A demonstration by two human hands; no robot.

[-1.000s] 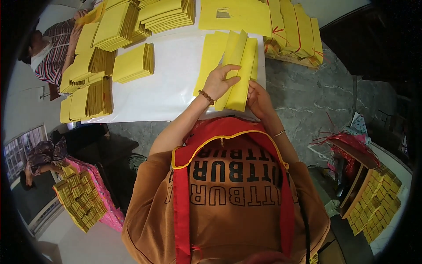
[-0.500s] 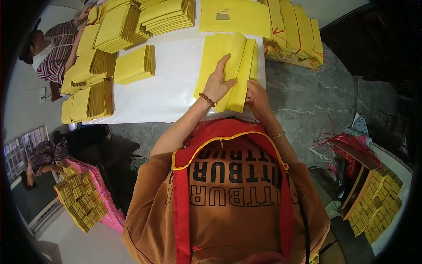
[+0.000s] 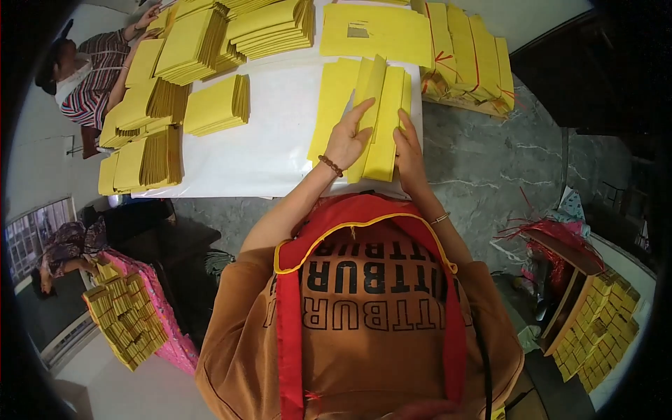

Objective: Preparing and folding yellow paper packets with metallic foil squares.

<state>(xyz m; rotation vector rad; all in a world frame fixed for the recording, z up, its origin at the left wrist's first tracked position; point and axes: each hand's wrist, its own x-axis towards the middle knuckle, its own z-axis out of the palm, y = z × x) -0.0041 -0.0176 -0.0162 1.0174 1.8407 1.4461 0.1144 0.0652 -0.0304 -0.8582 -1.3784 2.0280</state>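
Yellow paper sheets (image 3: 384, 143) with long lengthwise folds lie before me at the table's right edge. The left flap of the fold stands partly raised. My left hand (image 3: 348, 143) rests against this flap, thumb and index finger spread apart. Along the right edge of the fold lies my right hand (image 3: 409, 148), its fingers stretched out flat against the paper. More flat yellow paper (image 3: 326, 105) shows beneath on the left. Just beyond the fold is a flat yellow sheet (image 3: 392, 33) with a small grey patch.
Stacks of folded yellow paper (image 3: 217, 105) cover the white table's (image 3: 276, 133) left side. Red-tied yellow bundles (image 3: 465, 56) stand at the far right. A person (image 3: 98, 77) works at the far left. Racks of yellow bundles (image 3: 598, 325) stand lower right and lower left (image 3: 126, 322).
My right hand has slid away from me along the fold's edge, and its curled fingers have straightened. My left hand has shifted slightly toward me on the paper.
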